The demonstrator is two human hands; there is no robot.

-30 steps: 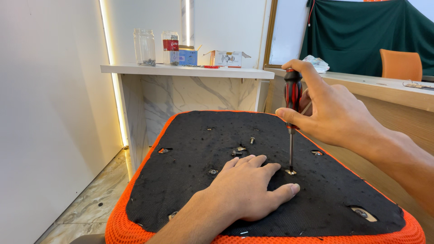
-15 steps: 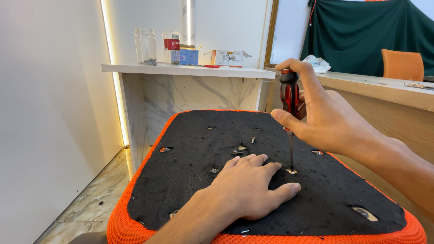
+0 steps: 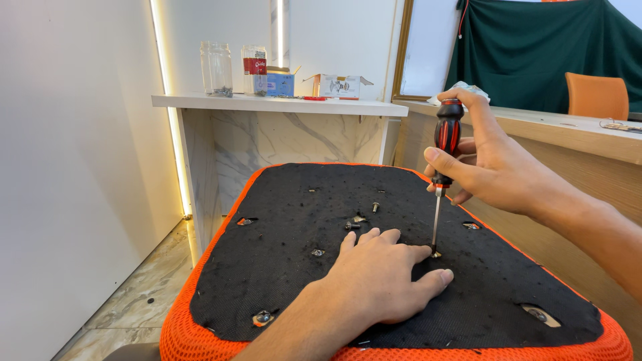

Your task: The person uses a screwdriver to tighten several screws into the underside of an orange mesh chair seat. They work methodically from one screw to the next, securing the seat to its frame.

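1. Centre of the frame: an upturned seat cushion (image 3: 281, 267) with a black fabric underside and an orange mesh edge fills the lower half, lying flat and facing up so its fixing holes can be reached.
2. The left hand (image 3: 378, 281) lies palm down on the black fabric at lower centre, fingers spread and flat, gripping nothing. It looks placed there to pin the cushion against the push and twist of the tool.
3. The right hand (image 3: 491, 167), coming in from the right edge, is closed around the red and black handle of a screwdriver (image 3: 443, 167), thumb on one side, fingers curled behind.
4. The screwdriver stands nearly upright, its tip down on a screw (image 3: 435, 255) just beside the left index fingertip, and that steep angle likely keeps the bit seated.
5. Right wrist is raised and bent, forearm sloping up to the right; left forearm runs from the bottom edge.
6. A few loose bolts (image 3: 358, 221) rest on the fabric above the left hand, within easy reach.
7. Upper left: glass jars (image 3: 216, 68) and small boxes (image 3: 338, 85) on a white shelf (image 3: 267, 103). Upper right: an orange chair (image 3: 596, 95) before a green curtain.
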